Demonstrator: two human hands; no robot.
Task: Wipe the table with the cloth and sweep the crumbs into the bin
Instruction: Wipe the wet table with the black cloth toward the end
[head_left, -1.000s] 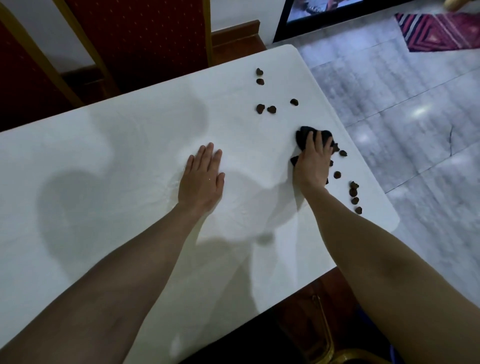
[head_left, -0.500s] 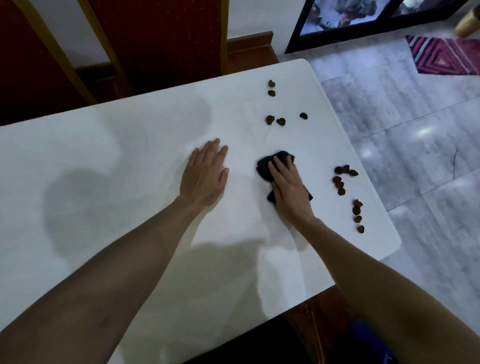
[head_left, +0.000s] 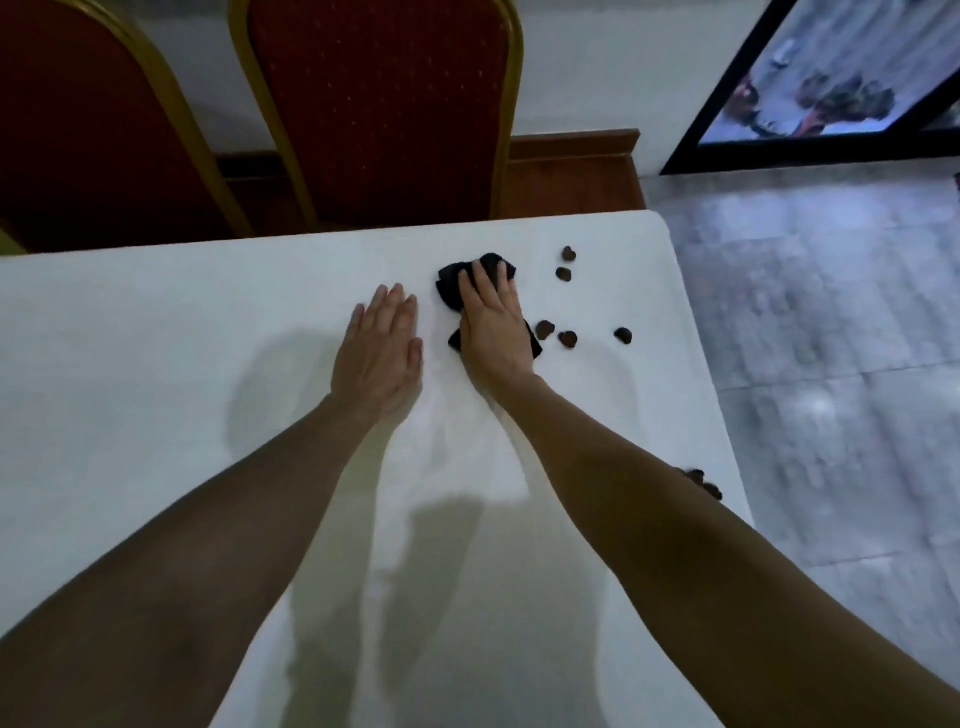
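A black cloth (head_left: 451, 285) lies crumpled on the white table (head_left: 156, 364), near its far right corner. My right hand (head_left: 493, 325) presses flat on the cloth, fingers pointing away from me. My left hand (head_left: 382, 351) rests flat and open on the bare table just left of it. Several dark brown crumbs (head_left: 567, 339) lie right of the cloth, two more (head_left: 564, 274) farther back. A few crumbs (head_left: 704, 483) show by the table's right edge, partly hidden behind my right forearm. No bin is in view.
Two red chairs with gold frames (head_left: 384, 109) stand against the table's far side. Grey tiled floor (head_left: 831, 364) lies to the right of the table. A dark-framed glass door (head_left: 826, 78) is at the back right.
My right hand has slid the cloth from the right edge leftward and then toward the far side, beside the back crumbs. The left hand has stayed flat. The camera has tilted up.
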